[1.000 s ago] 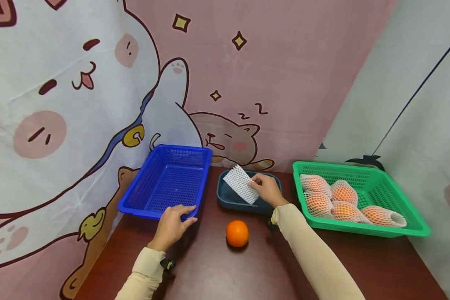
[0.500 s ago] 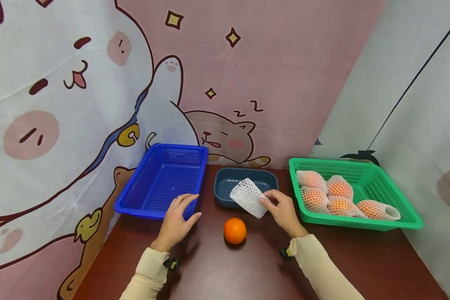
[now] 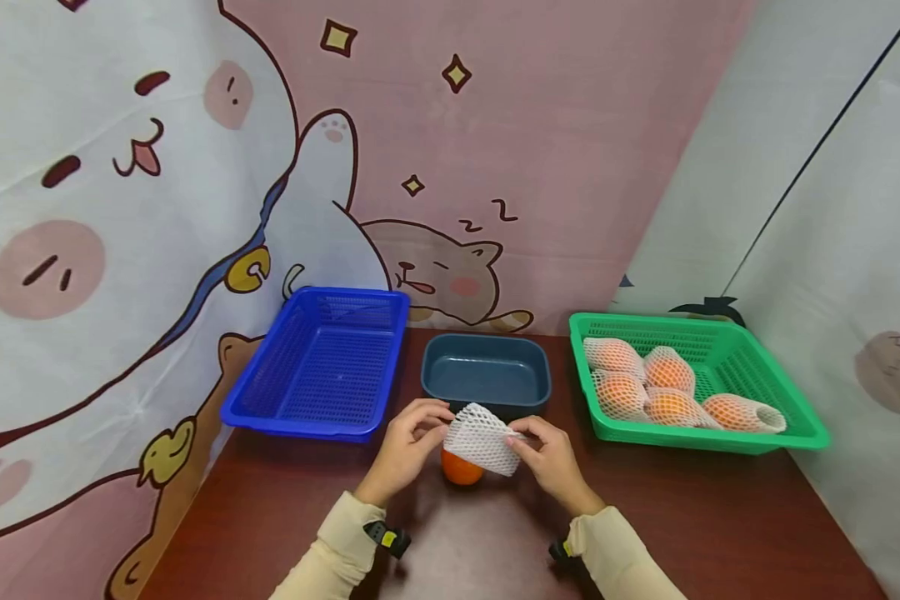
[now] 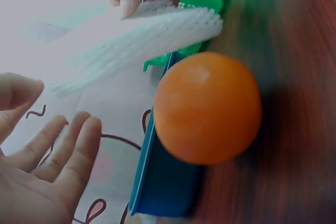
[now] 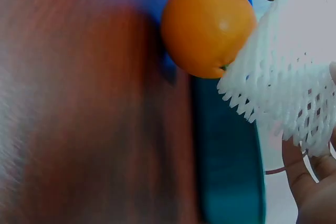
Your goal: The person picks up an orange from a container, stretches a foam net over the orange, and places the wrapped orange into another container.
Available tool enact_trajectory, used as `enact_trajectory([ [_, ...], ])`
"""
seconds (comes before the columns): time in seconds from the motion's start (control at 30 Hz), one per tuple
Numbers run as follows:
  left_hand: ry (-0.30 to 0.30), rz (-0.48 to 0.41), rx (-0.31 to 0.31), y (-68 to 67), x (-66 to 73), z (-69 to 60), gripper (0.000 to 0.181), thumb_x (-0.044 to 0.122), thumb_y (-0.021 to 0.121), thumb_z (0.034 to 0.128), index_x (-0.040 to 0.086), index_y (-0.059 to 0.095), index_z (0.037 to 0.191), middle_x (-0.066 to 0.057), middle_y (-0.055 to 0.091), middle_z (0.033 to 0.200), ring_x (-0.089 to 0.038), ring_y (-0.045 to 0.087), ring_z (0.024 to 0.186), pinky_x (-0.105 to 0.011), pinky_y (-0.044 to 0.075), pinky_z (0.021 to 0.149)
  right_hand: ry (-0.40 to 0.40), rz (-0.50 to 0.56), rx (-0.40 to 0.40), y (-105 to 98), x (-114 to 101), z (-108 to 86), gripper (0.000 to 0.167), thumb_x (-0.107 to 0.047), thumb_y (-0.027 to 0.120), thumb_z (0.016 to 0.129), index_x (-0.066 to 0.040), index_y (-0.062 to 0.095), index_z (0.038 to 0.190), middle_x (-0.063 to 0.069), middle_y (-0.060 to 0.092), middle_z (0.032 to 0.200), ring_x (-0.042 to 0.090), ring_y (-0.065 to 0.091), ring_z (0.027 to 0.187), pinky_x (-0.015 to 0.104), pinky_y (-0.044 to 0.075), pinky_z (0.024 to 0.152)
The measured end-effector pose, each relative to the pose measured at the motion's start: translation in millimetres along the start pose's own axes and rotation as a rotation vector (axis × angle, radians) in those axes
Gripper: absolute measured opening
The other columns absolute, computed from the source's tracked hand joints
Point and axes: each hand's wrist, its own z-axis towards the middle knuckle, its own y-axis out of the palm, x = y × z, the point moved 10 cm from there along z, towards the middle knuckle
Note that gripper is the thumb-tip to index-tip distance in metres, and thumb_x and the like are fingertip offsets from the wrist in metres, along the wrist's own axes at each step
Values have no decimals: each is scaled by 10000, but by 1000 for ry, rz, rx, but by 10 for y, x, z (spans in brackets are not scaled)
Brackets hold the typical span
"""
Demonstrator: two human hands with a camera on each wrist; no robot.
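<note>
My right hand point(image 3: 553, 460) pinches the right end of a flat white foam fruit net point(image 3: 483, 437) between thumb and fingers. The net hangs above an orange point(image 3: 461, 472) on the table and covers its upper part in the head view. My left hand point(image 3: 405, 446) is at the net's left end, with thumb and fingers apart. In the left wrist view, a fingertip of it comes close to the net; whether they touch, I cannot tell. Both wrist views show the orange point(image 4: 207, 108) bare, below the net point(image 5: 283, 77).
Behind the hands stands a dark blue-grey tray point(image 3: 487, 340). At the left is a blue basket point(image 3: 300, 429). A green basket point(image 3: 708, 442) at the right holds several net-wrapped fruits point(image 3: 671, 407). A printed cloth point(image 3: 570, 167) hangs behind the table point(image 3: 465, 550).
My right hand has brought the foam net from over the tray toward me, to above the orange. My left hand has moved right from beside the blue basket to the net.
</note>
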Motion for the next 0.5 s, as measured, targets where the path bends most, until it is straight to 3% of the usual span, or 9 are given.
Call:
enact_trajectory([
  [0.1, -37, 10, -14, 73, -39, -6, 165, -111, 608, 882, -80, 681, 1027, -246, 605, 1114, -394, 648, 868, -362, 547, 735, -6, 14, 17, 23, 10, -51, 185, 136, 732, 763, 24, 684, 903, 142, 662, 850, 209, 622, 759, 213, 528, 687],
  [0.3, -80, 88, -63, 246, -366, -69, 210, -90, 618, 875, -3, 722, 1035, -150, 651, 1104, -288, 638, 961, -335, 542, 743, -26, 10, 50, 59, 0, -133, 190, 131, 744, 753, 28, 688, 903, 156, 662, 862, 261, 624, 787, 262, 532, 712],
  [0.37, -88, 117, -93, 304, -424, -87, 263, -115, 611, 833, -7, 717, 1049, -128, 661, 1103, -256, 633, 973, -305, 536, 750, -34, -7, 58, 75, 5, -154, 192, 117, 753, 753, 28, 691, 913, 167, 667, 887, 292, 624, 822, 247, 513, 761],
  [0.5, -57, 216, -102, 377, -394, -85, 368, -146, 618, 712, -23, 704, 1048, -115, 677, 1039, -213, 628, 896, -336, 534, 744, -45, -68, 82, 105, 88, -192, 283, 79, 755, 766, 11, 686, 1032, 179, 663, 1054, 334, 590, 988, 193, 419, 908],
])
